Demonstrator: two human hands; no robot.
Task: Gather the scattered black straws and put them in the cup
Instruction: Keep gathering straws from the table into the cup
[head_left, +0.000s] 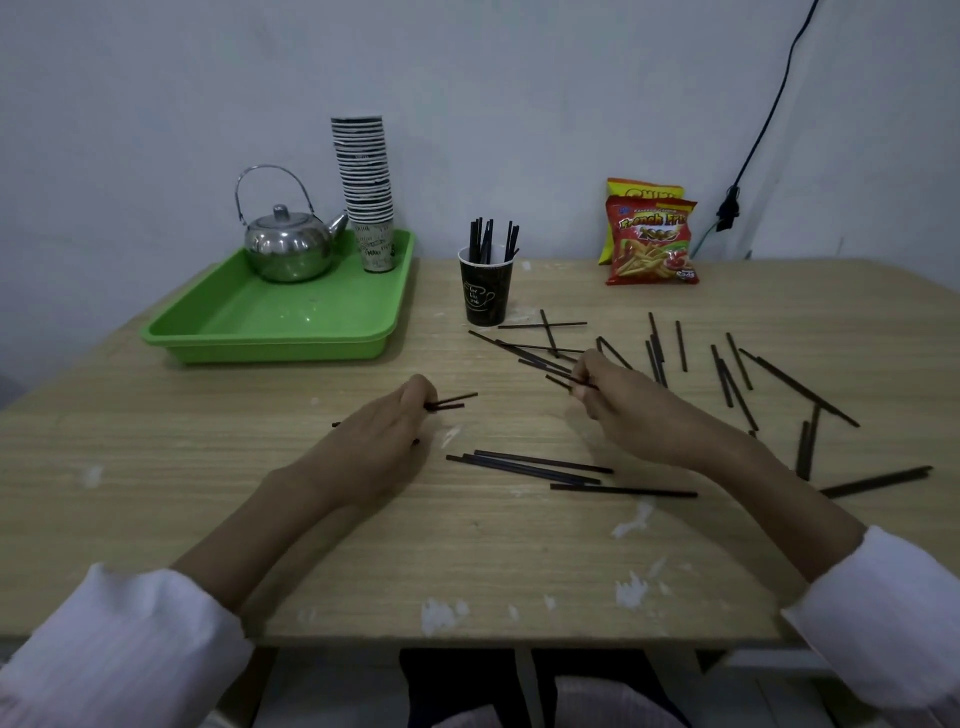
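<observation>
A black paper cup (485, 291) stands at the back middle of the wooden table (260, 545), with several black straws upright in it. Many more black straws (530, 470) lie scattered over the table's middle and right side. My left hand (382, 436) rests low on the table, shut on a few straws whose ends stick out to the right. My right hand (618, 397) is shut on a straw or two at the edge of the pile just in front of the cup.
A green tray (291, 338) at the back left carries a steel teapot (288, 244) and a tall stack of paper cups (366, 192). Two snack bags (649, 239) lean on the wall at the back right. A black cable (758, 130) hangs down the wall.
</observation>
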